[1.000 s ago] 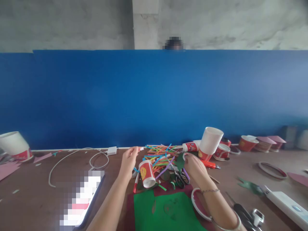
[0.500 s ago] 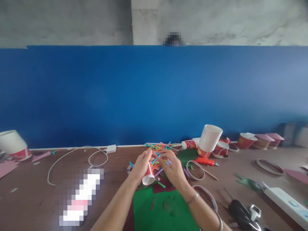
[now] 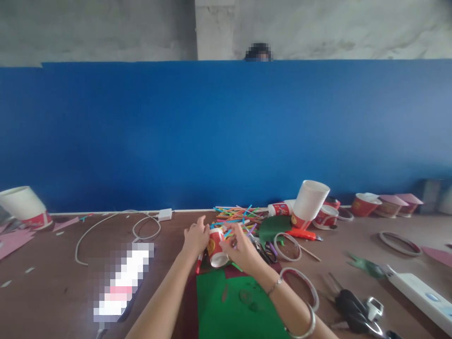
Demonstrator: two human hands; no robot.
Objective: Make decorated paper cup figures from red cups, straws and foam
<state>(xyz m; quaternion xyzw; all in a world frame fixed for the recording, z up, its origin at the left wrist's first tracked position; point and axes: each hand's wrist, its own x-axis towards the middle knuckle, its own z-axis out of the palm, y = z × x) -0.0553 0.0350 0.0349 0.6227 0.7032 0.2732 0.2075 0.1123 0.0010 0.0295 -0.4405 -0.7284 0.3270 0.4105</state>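
A small red and white paper cup [image 3: 213,246] is tipped between my hands, one white end facing me. My right hand [image 3: 243,249] has its thumb and fingers closed at the cup's right side. On the other side, my left hand [image 3: 196,239] is open beside the cup, fingers spread; whether they touch it is unclear. Colourful straws or paper strips [image 3: 233,214] lie in a heap behind the hands. Black-handled scissors [image 3: 263,249] lie partly hidden beside my right hand. Green paper [image 3: 240,306] lies in front of the cup.
Stacked paper cups [image 3: 310,202] stand at the back right, near an orange utility knife [image 3: 302,234] and cut cup rings [image 3: 287,247]. A glue gun [image 3: 420,292] lies at right. A phone [image 3: 123,282] with a cable lies at left. A blue partition [image 3: 212,136] borders the table.
My left hand has come off the cup and shifted left, its fingers spreading. The cup has turned, showing its yellow emblem. My right hand has moved slightly left and down.
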